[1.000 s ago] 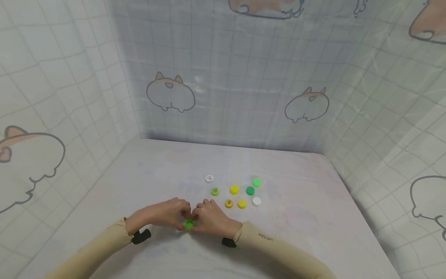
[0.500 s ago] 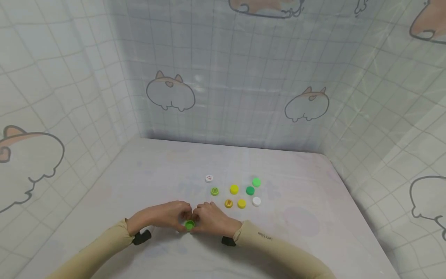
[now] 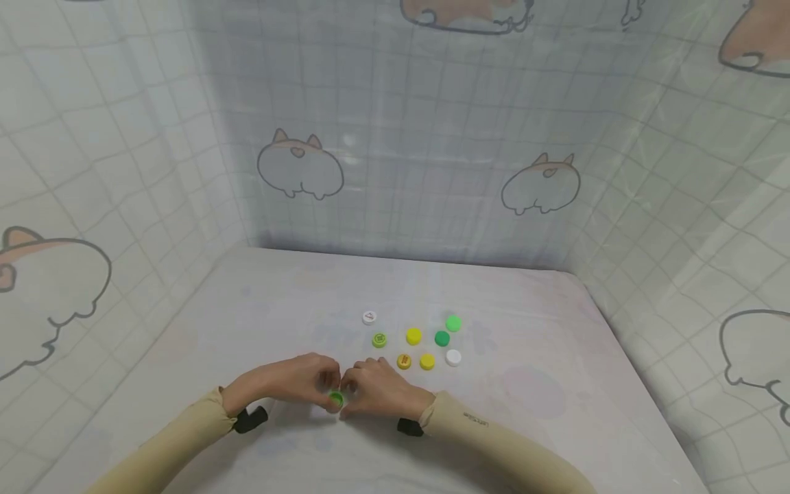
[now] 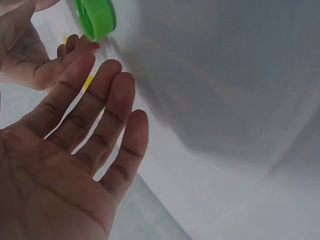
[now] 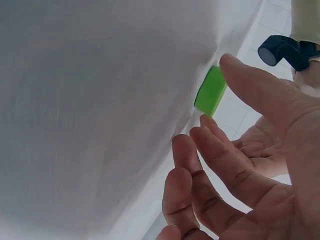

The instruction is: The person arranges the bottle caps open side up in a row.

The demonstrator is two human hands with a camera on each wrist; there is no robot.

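Low in the head view, the left hand (image 3: 299, 379) pinches a green bottle cap (image 3: 336, 399) between thumb and fingertip. The cap is tilted, its hollow side showing. Beside it is the right hand (image 3: 382, 391), its thumb slightly apart from the cap and its fingers loosely bent. Seen from the left wrist, the cap (image 4: 97, 19) lies above the left hand's spread fingers (image 4: 122, 95). From the right wrist, the cap (image 5: 211, 91) appears just past the right thumb, with a gap to the right hand's other fingertips.
Beyond the hands lie several caps: a printed white cap (image 3: 369, 318), a printed light-green cap (image 3: 379, 340), a yellow cap (image 3: 413, 336), a dark green cap (image 3: 441, 338), a bright green cap (image 3: 453, 323), an orange-yellow cap (image 3: 404, 361) and a plain white cap (image 3: 453, 358). Grid-patterned curtains (image 3: 420, 206) surround the table.
The right hand has shifted slightly right, and its thumb has come away from the green bottle cap. The cap has tilted in the left hand. The other caps stay put.
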